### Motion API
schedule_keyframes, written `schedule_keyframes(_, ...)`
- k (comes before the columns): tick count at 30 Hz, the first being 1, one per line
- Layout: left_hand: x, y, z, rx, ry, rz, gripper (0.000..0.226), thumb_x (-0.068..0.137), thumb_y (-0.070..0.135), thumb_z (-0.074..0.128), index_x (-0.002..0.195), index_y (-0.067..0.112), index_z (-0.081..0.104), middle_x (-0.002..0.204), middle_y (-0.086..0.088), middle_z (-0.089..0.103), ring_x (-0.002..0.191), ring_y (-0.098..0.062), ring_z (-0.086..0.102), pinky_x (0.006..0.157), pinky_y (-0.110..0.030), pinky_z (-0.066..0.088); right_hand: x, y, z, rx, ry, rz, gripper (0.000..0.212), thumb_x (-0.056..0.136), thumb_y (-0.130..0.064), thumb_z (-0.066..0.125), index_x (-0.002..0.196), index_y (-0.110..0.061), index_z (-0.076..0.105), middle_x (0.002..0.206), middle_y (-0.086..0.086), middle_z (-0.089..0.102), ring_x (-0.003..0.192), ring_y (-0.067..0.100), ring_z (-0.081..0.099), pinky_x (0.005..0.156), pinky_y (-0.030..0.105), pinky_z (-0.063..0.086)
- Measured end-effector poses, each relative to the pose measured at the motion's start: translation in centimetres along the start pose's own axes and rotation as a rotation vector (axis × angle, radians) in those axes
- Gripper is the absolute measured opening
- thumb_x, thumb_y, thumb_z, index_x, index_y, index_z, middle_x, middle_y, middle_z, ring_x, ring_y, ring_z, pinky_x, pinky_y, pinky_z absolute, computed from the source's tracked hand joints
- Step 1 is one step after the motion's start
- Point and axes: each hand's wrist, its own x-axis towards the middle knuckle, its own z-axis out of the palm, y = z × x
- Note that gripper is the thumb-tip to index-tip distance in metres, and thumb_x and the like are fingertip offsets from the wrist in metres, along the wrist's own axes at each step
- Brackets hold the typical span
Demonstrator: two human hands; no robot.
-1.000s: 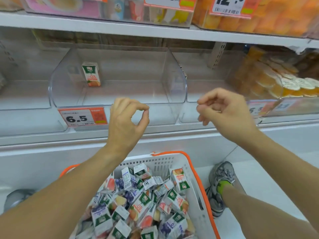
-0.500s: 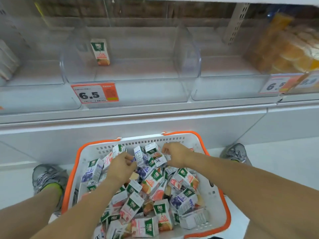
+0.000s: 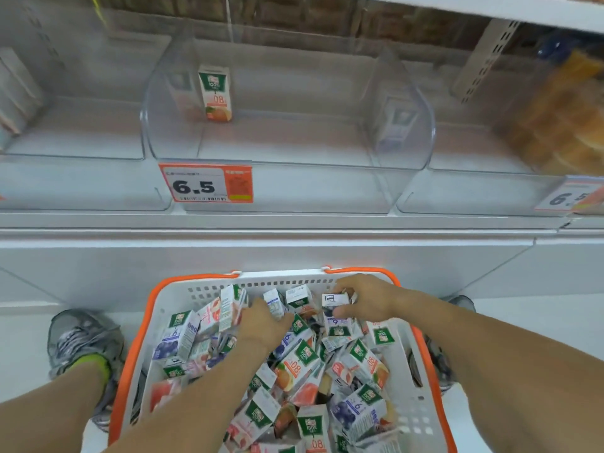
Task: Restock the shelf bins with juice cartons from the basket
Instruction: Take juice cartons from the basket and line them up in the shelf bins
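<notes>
A white basket with an orange rim (image 3: 434, 410) stands on the floor, heaped with several small juice cartons (image 3: 295, 364). Both hands are down in its far end. My left hand (image 3: 261, 322) is curled around a small white carton (image 3: 275, 304) in the pile. My right hand (image 3: 362, 297) pinches a blue-and-white carton (image 3: 336, 317) between thumb and fingers. Above, a clear shelf bin (image 3: 287, 188) holds a single orange juice carton (image 3: 215, 93) standing upright at its back left.
A 6.5 price tag (image 3: 206, 183) hangs on the bin's front. Clear bins sit to either side; the right one (image 3: 483, 197) has a carton behind its divider, and orange packs (image 3: 562, 119) lie far right. My shoes (image 3: 81, 344) flank the basket on the white floor.
Both hands dropped from shelf height into the basket. They have since closed on cartons at the far end of the pile, and the view tilted downward.
</notes>
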Motion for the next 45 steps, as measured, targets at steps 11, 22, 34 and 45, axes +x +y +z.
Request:
schedule_keyframes(11,-2.8,1.9,-1.2,-0.95,-0.411,-0.385,0.027,0.082,0.006,0.077,0.103,-0.008,0.066,0.104,-0.016,0.053,0.091,-0.035,0.067,0.065,-0.033,0.061,-5.3,0.5,-1.4,0.703,0.079,0.182,0.055,0.091,-0.023,0.067,0.137,-0.008,0.041,0.099,0.012,0.062,0.079,0.035,0.074,0.08,0.045,0.062)
schedule_keyframes(22,-7.4,6.7,-13.0,-0.733,-0.574,-0.003,0.054,0.072,-0.003,0.079,0.122,0.001,0.058,0.111,-0.017,0.071,0.099,-0.041,0.07,0.08,-0.04,0.06,-11.0,-1.0,-3.1,1.411,-0.077,0.049,0.028,0.083,-0.015,0.068,0.11,-0.006,0.063,0.117,0.021,0.063,0.09,0.036,0.074,0.072,0.035,0.061)
schedule_keyframes(34,-9.4,8.4,-16.1,-0.549,-0.393,0.262,0.036,0.085,0.0,0.07,0.119,0.01,0.062,0.103,-0.025,0.071,0.079,-0.032,0.07,0.073,-0.038,0.061,-11.5,-4.4,-3.4,1.563,-0.283,-0.322,0.058,0.079,0.012,0.069,0.133,0.006,0.052,0.13,0.027,0.061,0.122,0.042,0.059,0.092,0.043,0.057)
schedule_keyframes(45,-9.1,9.4,-16.6,-0.577,-0.26,0.312,0.022,0.1,0.02,0.05,0.117,0.014,0.062,0.099,-0.013,0.075,0.081,-0.027,0.071,0.076,-0.045,0.056,-10.9,-6.6,-5.7,1.473,-0.046,-0.413,0.055,0.074,-0.003,0.075,0.127,0.001,0.059,0.119,0.02,0.07,0.103,0.028,0.071,0.082,0.028,0.058)
